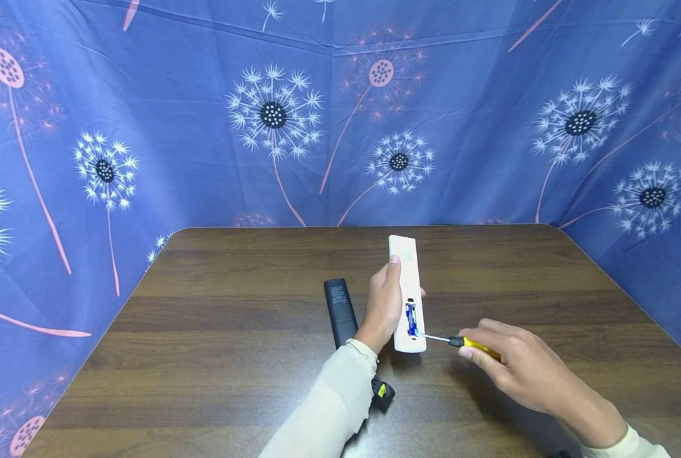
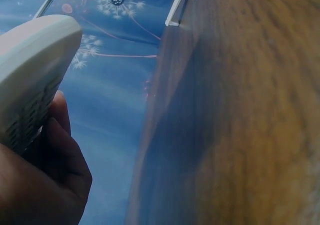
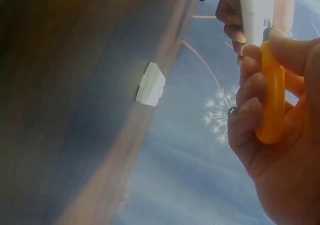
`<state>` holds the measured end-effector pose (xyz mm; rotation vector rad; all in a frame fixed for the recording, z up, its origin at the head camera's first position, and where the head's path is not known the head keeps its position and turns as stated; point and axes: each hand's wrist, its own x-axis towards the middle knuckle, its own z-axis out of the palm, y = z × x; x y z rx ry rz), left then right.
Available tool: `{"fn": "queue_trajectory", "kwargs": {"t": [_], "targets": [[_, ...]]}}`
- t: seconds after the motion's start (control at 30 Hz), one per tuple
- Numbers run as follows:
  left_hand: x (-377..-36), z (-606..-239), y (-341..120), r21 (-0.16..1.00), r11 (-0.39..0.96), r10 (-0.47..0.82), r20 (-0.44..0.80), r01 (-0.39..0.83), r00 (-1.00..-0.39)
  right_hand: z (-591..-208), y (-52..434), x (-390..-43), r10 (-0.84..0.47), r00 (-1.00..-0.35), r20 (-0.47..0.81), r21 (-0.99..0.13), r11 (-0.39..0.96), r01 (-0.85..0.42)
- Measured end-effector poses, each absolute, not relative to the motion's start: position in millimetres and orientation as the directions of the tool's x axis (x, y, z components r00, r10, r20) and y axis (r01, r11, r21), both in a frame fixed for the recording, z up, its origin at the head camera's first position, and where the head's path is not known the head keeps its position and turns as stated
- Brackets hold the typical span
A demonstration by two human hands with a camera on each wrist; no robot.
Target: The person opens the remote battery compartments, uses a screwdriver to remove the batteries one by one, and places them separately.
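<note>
My left hand (image 1: 383, 299) grips a white remote control (image 1: 407, 273) above the table, its back toward me and its thumb along the left edge. In the remote's uncovered battery compartment lie blue batteries (image 1: 412, 320). My right hand (image 1: 524, 366) holds a screwdriver (image 1: 478, 346) by its yellow handle, fingers wrapped round it in the right wrist view. The shaft's tip reaches the lower end of the batteries. Buttons on the remote's front (image 2: 32, 112) face down toward the left fingers in the left wrist view.
A black remote (image 1: 339, 305) lies on the brown wooden table (image 1: 220, 356), left of my left hand and partly behind the sleeve. A small white cover (image 3: 151, 85) rests on the table in the right wrist view. Behind the table hangs a blue dandelion-print cloth (image 1: 191, 127).
</note>
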<state>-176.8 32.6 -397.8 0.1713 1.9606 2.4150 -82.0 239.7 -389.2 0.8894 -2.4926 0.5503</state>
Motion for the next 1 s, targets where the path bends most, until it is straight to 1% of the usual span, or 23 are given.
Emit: {"fn": "queue_trajectory", "kwargs": {"t": [0.2, 0.37, 0.47, 0.6, 0.77, 1.0], "targets": [[-176.3, -398.4, 33.0, 0.981, -0.189, 0.099, 0.071, 0.051, -0.993, -391.7, 239.7, -82.1, -0.503, -0.66, 0.559, -0.161, 0.715, -0.681], [-175.2, -397.5, 32.8, 0.986, -0.164, 0.083, 0.056, 0.042, -0.995, -388.4, 236.9, -80.5, -0.504, -0.654, 0.564, -0.093, 0.748, -0.657], [-174.9, -397.7, 32.8, 0.989, -0.145, 0.079, 0.05, 0.038, -0.996, -387.9, 236.6, -81.2, -0.517, -0.64, 0.568, -0.06, 0.75, -0.659], [-174.6, -398.6, 33.3, 0.991, -0.129, 0.076, 0.04, 0.03, -0.996, -390.5, 236.2, -83.2, -0.522, -0.614, 0.592, -0.034, 0.745, -0.667], [-175.3, -400.9, 36.0, 0.99, -0.141, 0.063, 0.03, 0.021, -0.998, -392.8, 234.4, -84.9, -0.531, -0.592, 0.606, -0.015, 0.737, -0.676], [-176.7, -403.4, 37.1, 0.989, -0.149, 0.041, 0.029, 0.023, -0.999, -392.6, 233.1, -85.4, -0.544, -0.579, 0.607, 0.015, 0.737, -0.676]]}}
